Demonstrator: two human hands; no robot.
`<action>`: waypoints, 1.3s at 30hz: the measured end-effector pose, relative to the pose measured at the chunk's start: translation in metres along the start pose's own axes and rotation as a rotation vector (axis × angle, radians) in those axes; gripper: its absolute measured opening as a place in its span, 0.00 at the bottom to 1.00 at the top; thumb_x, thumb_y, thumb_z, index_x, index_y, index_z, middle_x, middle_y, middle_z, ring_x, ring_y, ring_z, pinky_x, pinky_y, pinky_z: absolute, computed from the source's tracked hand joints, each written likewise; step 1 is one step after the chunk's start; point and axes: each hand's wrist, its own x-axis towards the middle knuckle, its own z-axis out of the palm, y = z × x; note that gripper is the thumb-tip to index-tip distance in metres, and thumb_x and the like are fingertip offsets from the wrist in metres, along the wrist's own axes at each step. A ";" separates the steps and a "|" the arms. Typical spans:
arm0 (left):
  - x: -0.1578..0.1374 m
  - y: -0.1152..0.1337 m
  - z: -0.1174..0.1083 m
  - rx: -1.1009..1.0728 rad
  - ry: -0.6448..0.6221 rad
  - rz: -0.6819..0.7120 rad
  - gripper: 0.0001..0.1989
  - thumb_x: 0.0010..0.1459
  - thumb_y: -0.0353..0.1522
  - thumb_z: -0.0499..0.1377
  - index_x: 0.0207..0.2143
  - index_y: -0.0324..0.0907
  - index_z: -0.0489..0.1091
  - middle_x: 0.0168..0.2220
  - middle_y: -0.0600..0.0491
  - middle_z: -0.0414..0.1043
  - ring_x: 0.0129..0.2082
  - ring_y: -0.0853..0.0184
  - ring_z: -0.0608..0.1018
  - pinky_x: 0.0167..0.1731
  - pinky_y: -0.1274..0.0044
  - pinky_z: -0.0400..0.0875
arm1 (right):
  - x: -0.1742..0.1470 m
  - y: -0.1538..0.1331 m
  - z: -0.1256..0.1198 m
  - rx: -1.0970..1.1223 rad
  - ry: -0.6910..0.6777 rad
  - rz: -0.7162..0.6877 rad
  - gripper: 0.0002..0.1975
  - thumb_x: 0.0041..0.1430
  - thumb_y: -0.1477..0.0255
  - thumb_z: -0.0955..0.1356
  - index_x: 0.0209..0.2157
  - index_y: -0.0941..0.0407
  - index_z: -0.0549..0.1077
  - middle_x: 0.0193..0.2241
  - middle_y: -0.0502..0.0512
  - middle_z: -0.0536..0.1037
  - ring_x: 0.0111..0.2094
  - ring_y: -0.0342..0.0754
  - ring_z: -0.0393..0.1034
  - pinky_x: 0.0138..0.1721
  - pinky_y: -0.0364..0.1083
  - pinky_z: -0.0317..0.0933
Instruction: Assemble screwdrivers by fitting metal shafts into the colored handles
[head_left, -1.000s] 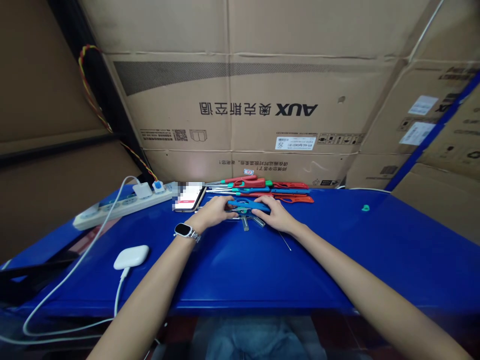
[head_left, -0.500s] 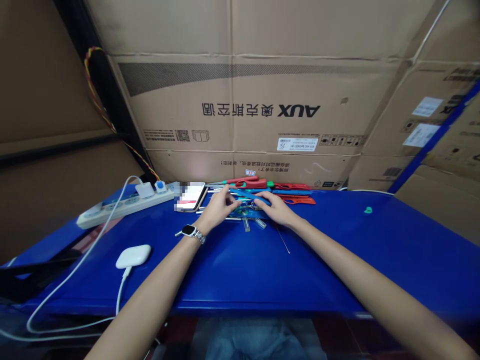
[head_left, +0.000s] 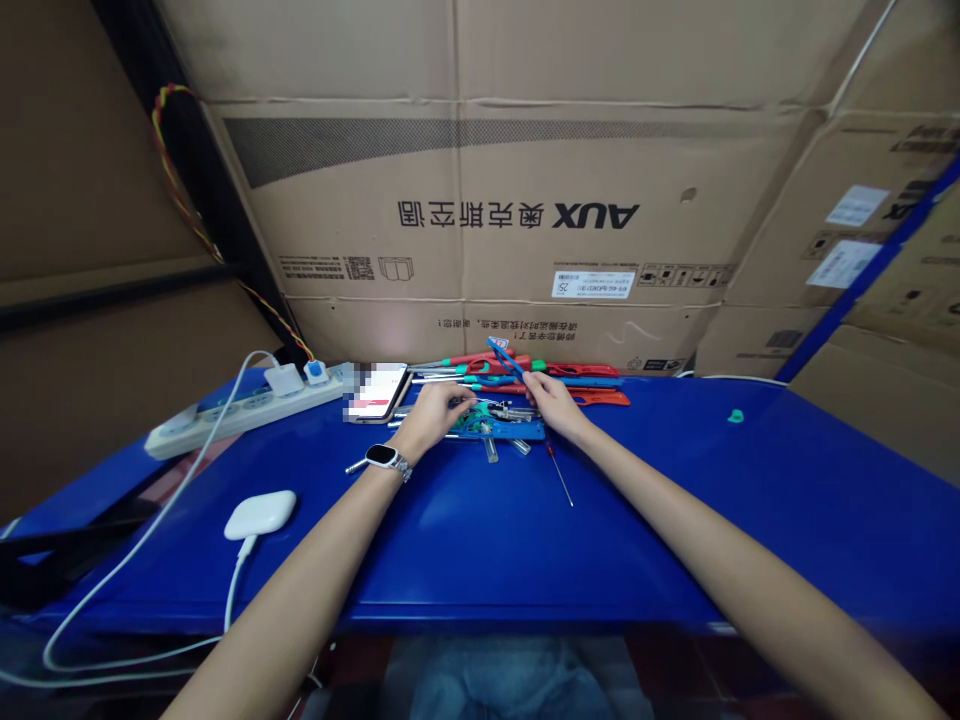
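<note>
In my right hand [head_left: 551, 402] I grip a blue lighter shell half [head_left: 501, 355], raised and tilted up to the left. Below it, an opened blue long-reach lighter [head_left: 514, 430] lies with its green and metal inner parts exposed. My left hand [head_left: 435, 415] is over the left end of these parts, thumb and fingers drawn together; what they pinch is too small to make out. Two clear plastic tubes [head_left: 491, 450] stick out on the near side. A thin screwdriver [head_left: 560, 475] with a red handle lies just right of them.
Several red and blue lighters [head_left: 600, 397] lie along the cardboard wall [head_left: 517, 250]. To the left are a phone [head_left: 382, 390], a power strip [head_left: 247, 410] with plugs, and a white earbud case [head_left: 260, 514] on a cable. A small green piece [head_left: 735, 416] lies at right.
My right hand has lifted the blue shell half up and away, uncovering the lighter's inner parts. My left hand has come down slightly and stays by those parts.
</note>
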 end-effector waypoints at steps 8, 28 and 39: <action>-0.006 0.014 -0.006 0.112 -0.005 0.081 0.16 0.64 0.40 0.54 0.48 0.41 0.73 0.47 0.45 0.74 0.50 0.55 0.75 0.51 0.63 0.69 | -0.021 -0.012 -0.023 -0.054 -0.101 -0.045 0.26 0.64 0.49 0.59 0.26 0.56 0.69 0.22 0.49 0.69 0.26 0.45 0.64 0.31 0.44 0.58; -0.018 0.010 -0.027 0.060 -0.031 0.096 0.12 0.51 0.29 0.57 0.39 0.43 0.72 0.43 0.49 0.70 0.47 0.58 0.73 0.51 0.64 0.69 | -0.022 -0.036 -0.024 -0.659 -0.470 -0.348 0.04 0.55 0.70 0.71 0.32 0.56 0.77 0.33 0.55 0.75 0.37 0.52 0.70 0.39 0.47 0.57; -0.020 0.034 -0.029 -0.003 -0.069 0.153 0.17 0.53 0.29 0.57 0.46 0.43 0.71 0.49 0.48 0.72 0.50 0.58 0.75 0.53 0.64 0.69 | -0.034 -0.030 -0.040 -0.597 -0.375 -0.434 0.12 0.54 0.81 0.63 0.38 0.57 0.72 0.38 0.57 0.73 0.41 0.52 0.66 0.45 0.49 0.55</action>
